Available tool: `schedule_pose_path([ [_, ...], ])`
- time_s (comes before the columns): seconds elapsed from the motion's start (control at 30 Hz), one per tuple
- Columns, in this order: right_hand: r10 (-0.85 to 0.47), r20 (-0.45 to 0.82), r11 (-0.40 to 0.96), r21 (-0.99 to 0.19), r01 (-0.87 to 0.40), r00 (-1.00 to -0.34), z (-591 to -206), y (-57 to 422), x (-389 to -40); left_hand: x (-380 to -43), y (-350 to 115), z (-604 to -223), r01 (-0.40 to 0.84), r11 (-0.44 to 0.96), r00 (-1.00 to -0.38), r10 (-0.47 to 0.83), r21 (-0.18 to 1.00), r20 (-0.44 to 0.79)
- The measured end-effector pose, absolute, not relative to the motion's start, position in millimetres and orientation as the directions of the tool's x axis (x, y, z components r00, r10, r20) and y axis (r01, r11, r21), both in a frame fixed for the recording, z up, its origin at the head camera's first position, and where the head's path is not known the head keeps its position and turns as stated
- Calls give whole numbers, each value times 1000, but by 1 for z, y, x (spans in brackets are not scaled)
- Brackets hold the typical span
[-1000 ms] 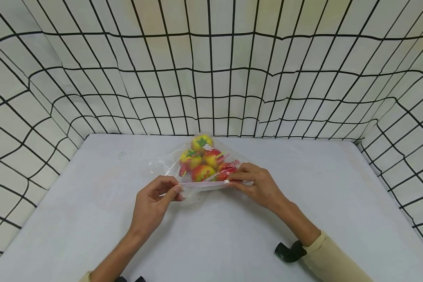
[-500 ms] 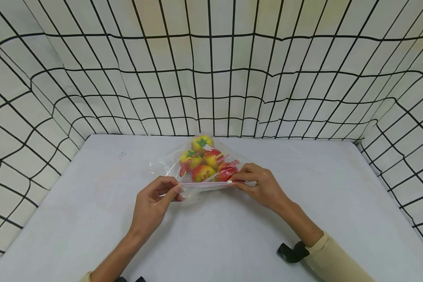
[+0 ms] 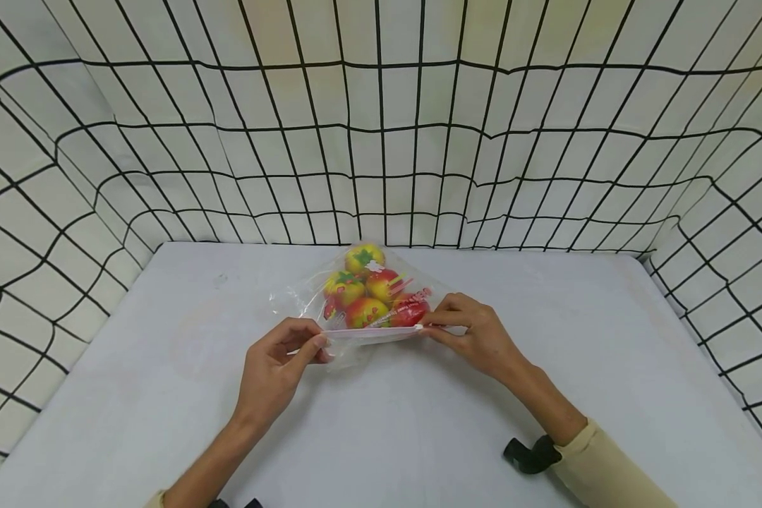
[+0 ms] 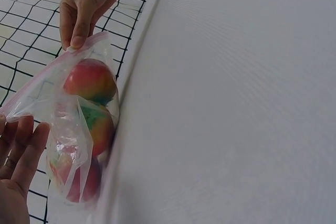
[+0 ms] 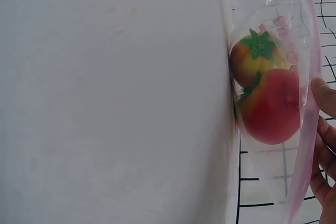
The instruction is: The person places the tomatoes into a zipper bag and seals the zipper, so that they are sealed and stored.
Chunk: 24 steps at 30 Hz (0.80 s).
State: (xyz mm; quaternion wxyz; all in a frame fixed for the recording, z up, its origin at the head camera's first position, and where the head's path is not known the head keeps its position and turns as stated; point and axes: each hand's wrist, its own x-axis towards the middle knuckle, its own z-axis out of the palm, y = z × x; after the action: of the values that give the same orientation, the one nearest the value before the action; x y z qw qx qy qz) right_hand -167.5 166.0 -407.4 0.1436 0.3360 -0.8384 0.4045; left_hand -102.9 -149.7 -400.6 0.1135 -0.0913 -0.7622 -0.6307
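A clear zip bag (image 3: 371, 331) with a pink seal strip lies on the table and holds several red-and-yellow tomatoes (image 3: 366, 311) with green star-shaped tops. My left hand (image 3: 278, 367) pinches the left end of the bag's mouth between thumb and fingers. Towards the other end, my right hand (image 3: 476, 335) pinches the small white slider (image 3: 418, 327) on the seal. In the left wrist view, the right hand (image 4: 86, 14) grips the strip from above. The right wrist view has the pink strip (image 5: 310, 129) running past the right thumb; part of that hand is cut off.
A white table (image 3: 381, 437) lies under the bag. Black netting (image 3: 381, 127) over white walls rises behind and at both sides. A black wrist-worn device (image 3: 532, 455) sits by the right sleeve (image 3: 603, 466).
My right hand has slid a little to the right along the seal, taking the white slider with it. The left hand and the tomatoes have stayed in place.
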Motion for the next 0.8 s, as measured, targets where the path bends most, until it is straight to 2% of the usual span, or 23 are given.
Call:
schedule_pose_path([
  [0.2, -437, 509, 452, -589, -670, -742, -408, 168, -167, -103, -148, -401, 286, 184, -957, -2, 940, 291],
  [0.43, -424, 526, 504, -539, -675, -737, -409, 170, -167, -104, -149, -401, 272, 174, -961, -3, 946, 277],
  [0.8, -418, 481, 529, -561, -637, -770, -407, 173, -170, -104, -151, -402, 289, 180, -957, 21, 940, 290],
])
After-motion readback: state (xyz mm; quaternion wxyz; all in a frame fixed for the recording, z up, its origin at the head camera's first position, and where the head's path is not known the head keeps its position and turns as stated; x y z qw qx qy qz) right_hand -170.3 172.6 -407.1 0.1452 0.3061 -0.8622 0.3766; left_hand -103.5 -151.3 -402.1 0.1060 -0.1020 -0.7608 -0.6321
